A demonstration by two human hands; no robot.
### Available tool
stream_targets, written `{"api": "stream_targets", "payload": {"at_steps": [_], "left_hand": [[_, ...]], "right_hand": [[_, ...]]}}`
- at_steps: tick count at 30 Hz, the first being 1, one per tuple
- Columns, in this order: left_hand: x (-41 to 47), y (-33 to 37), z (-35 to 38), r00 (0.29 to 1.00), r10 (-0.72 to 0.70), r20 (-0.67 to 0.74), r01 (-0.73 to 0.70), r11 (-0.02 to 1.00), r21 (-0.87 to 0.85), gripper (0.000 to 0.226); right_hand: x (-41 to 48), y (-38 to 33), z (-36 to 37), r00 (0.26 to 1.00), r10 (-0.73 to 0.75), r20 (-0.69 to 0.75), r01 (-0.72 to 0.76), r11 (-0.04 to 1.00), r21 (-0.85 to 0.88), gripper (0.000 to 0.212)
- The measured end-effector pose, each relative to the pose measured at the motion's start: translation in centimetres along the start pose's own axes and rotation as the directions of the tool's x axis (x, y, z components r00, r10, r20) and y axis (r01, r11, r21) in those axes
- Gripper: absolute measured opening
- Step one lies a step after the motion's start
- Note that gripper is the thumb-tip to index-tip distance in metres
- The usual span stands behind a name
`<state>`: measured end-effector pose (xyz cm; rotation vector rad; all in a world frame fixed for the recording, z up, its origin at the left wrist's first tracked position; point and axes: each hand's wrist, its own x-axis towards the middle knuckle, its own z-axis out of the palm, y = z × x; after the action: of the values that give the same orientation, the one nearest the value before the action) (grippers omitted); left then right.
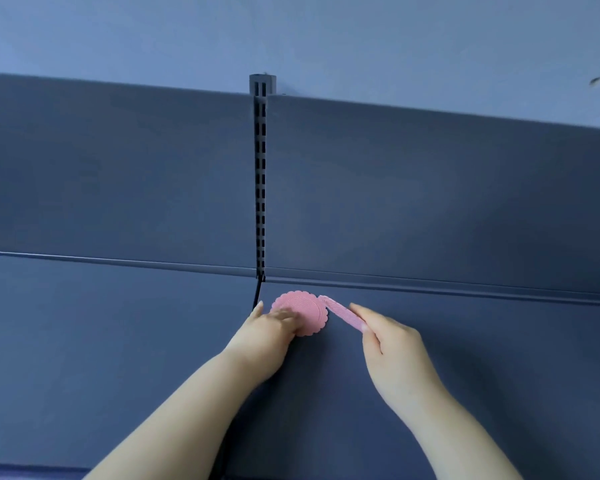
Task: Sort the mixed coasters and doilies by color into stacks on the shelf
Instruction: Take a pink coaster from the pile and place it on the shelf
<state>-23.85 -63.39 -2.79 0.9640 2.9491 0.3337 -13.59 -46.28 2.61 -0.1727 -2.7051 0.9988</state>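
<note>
A round pink coaster with a scalloped edge (307, 315) lies flat on the dark blue shelf (465, 341), just right of the shelf's middle seam. My left hand (267, 329) rests on its left part with the fingers lying on top. A second pink coaster (342, 311) is tilted up on edge at the first one's right rim, and my right hand (392, 344) pinches its near end between thumb and fingers.
A slotted grey upright (260, 174) runs up the back panel above the seam (257, 299) between two shelf boards. A raised lip (430, 287) marks the back of the shelf. A pale blue wall stands above the back panel.
</note>
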Motion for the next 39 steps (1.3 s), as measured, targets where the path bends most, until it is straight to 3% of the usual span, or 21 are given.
{"api": "stream_targets", "payload": {"at_steps": [5, 9, 12, 13, 19, 21, 25, 30, 35, 39], "left_hand": [[-1.9, -1.6, -1.3, 0.999, 0.001, -0.050, -0.003, 0.999, -0.046, 0.036], [-3.4, -2.5, -2.6, 0.992, -0.089, -0.088, 0.089, 0.996, -0.005, 0.041], [-4.4, -2.7, -3.4, 0.983, -0.118, -0.140, 0.117, 0.993, -0.015, 0.042], [-4.7, -2.9, -3.4, 0.978, -0.111, -0.176, 0.108, 0.994, -0.023, 0.042], [-4.7, -2.8, -3.3, 0.954, -0.085, -0.287, 0.074, 0.996, -0.050, 0.038], [-4.5, -2.6, -3.1, 0.951, -0.057, -0.305, 0.053, 0.998, -0.022, 0.033], [-4.0, -2.9, -2.2, 0.931, 0.028, -0.363, -0.019, 0.999, 0.026, 0.027], [-3.6, -2.9, -2.0, 0.929, 0.068, -0.365, -0.050, 0.997, 0.057, 0.033], [-3.6, -2.9, -1.7, 0.922, 0.070, -0.381, -0.056, 0.997, 0.048, 0.013], [-3.9, -2.8, -1.9, 0.919, 0.096, -0.382, -0.066, 0.994, 0.089, 0.015]], "right_hand": [[3.4, -1.0, 1.3, 0.995, -0.096, 0.010, 0.097, 0.989, -0.108, 0.049], [6.6, -1.0, 5.0, 0.953, -0.216, 0.210, 0.267, 0.928, -0.259, 0.062], [7.8, -1.0, 7.4, 0.888, -0.017, 0.460, 0.203, 0.911, -0.359, 0.059], [7.7, -0.8, 7.9, 0.876, 0.009, 0.483, 0.203, 0.900, -0.385, 0.056], [5.5, 0.2, 8.0, 0.899, -0.197, 0.391, 0.326, 0.897, -0.299, 0.036], [5.9, 0.0, 8.2, 0.900, -0.191, 0.392, 0.325, 0.892, -0.314, 0.034], [6.6, 0.5, 8.8, 0.906, -0.180, 0.382, 0.322, 0.880, -0.350, 0.048], [6.5, 0.3, 9.2, 0.917, -0.159, 0.365, 0.290, 0.895, -0.338, 0.035], [6.5, 0.4, 9.0, 0.905, -0.158, 0.396, 0.296, 0.901, -0.316, 0.040], [5.9, 0.3, 8.2, 0.907, -0.179, 0.380, 0.287, 0.925, -0.249, 0.040]]}}
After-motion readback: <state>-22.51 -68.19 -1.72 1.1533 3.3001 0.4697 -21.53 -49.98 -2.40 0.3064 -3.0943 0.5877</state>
